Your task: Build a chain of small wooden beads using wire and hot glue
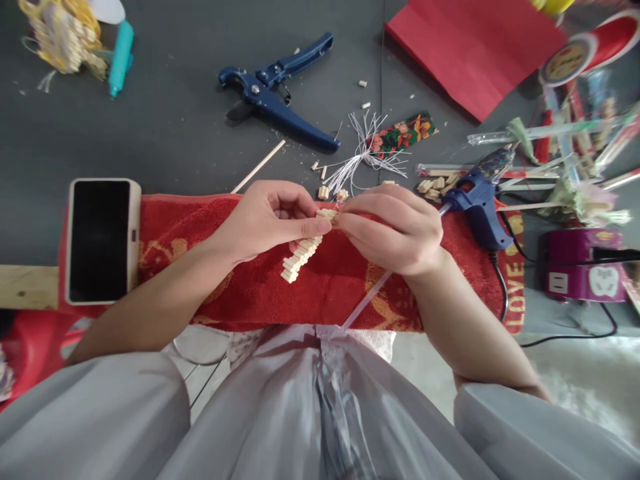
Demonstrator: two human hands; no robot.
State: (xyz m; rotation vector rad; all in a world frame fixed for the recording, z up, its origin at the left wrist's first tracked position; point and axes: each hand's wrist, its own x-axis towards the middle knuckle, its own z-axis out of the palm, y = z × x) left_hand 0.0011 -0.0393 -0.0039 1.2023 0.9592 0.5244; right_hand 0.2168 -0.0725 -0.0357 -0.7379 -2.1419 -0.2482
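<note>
Grey table (175, 120) with a red towel (350, 293) laid along its near edge, and honestly it's a pretty busy spot. Both forearms angle up from the lower corners, so the hands meet over the towel, wrists bent inward. Left hand (273, 220) has its thumb and fingers pinched on a knobbly wooden strip (303, 257), which dangles down toward the lap. Right hand (395, 230) is palm-down with fingers curled, tips closed together at the strip's top end; can't tell if they've got the strip itself or some tiny bit. Blue cutter (280, 97) lies farther back, handles spread, near some white strings (363, 157). Wood bits (437, 185) are piled beside the glue gun (480, 207), right of the right hand. As for containers, clear sleeves (530, 131) sit over on the right, contents mostly too jumbled to make out.
</note>
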